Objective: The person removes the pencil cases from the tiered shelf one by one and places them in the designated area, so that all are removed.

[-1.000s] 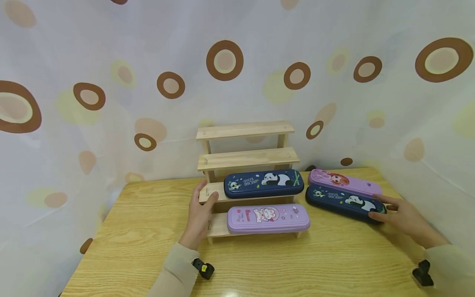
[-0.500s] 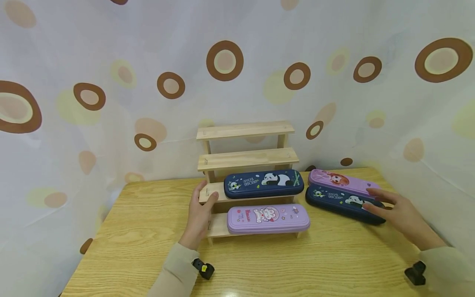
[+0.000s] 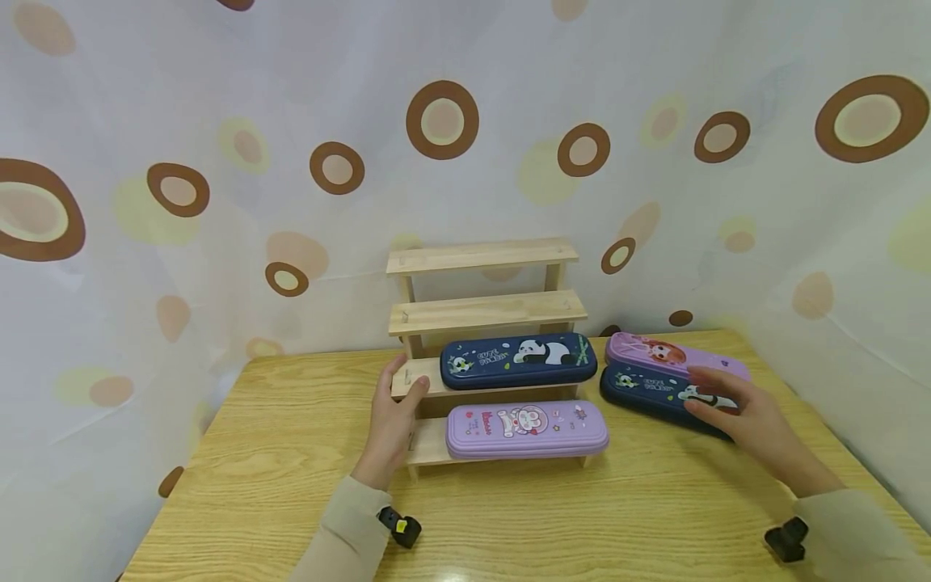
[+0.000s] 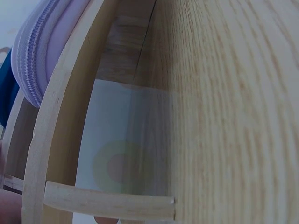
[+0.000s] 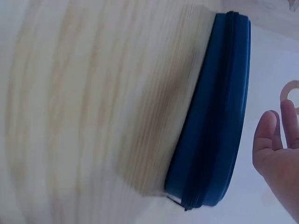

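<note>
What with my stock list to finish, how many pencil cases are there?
4. On the stand: a lilac case on the lowest step, a navy case one step up. Right of it: another navy case, with a pink case behind it. More could be hidden.

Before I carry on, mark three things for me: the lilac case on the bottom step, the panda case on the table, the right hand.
Lilac case (image 3: 527, 430): head view, middle of the lid.
Panda case (image 3: 656, 394): head view, lid, near its lettering.
Right hand (image 3: 756, 427): head view, back of the hand.
</note>
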`<state>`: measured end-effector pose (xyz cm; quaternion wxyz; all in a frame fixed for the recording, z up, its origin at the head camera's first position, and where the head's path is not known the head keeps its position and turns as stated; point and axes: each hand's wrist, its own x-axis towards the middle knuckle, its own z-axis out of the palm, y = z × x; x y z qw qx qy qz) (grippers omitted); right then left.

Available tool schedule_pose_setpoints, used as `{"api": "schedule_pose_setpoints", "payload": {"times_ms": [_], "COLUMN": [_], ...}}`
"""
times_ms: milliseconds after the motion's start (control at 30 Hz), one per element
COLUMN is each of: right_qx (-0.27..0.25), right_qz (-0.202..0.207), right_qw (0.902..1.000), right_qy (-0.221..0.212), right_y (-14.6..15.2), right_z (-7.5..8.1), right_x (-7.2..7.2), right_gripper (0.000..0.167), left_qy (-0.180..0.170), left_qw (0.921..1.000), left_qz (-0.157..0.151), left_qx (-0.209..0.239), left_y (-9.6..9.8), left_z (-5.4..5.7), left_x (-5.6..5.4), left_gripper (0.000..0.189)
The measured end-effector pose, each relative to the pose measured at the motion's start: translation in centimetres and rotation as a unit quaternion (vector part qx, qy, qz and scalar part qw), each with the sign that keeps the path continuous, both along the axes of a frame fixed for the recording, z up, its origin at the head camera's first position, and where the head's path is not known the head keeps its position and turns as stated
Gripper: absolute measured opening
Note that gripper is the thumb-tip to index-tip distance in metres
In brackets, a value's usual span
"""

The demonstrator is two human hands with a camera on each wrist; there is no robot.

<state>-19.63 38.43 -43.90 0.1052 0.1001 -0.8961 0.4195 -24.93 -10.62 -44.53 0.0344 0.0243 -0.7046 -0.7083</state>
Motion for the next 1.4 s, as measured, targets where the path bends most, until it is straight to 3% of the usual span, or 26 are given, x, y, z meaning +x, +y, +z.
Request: {"api": "schedule_pose_setpoints", "payload": {"times_ms": [467,867,1200,1400], "right_qx": [-0.068,-0.130,-0.144,-0.112], "right_qz": [0.037,0.110,0.138,0.145], "right_qw": [0.9966,0.9852,0.9794,0.9829], "right_qy": [0.029,0.020,0.026,-0.020], "right_y": [-3.8,-6.5,-8.5,-9.7], "right_z": [0.9,1.2,1.9,2.4], "right_x": [-1.1,-2.9,-4.0,-4.6], "right_gripper": [0.051,0.053,0.056,0.065], "left_qy": [-0.001,0.004,-0.008,-0.011], "left_qw": [1.0000,1.0000,0.9996,0.9997], "left_qz": [-0.003,-0.003,-0.013,-0.008], "left_qx": [0.004,0.008,0.026,0.021], "left_y": [-0.1,-0.2,-0.3,-0.2], "left_z": [-0.1,-0.2,0.0,0.2], "left_x": [0.2,0.4,0.1,-0.2], "left_gripper": [0.061,0.060,0.061,0.061]}}
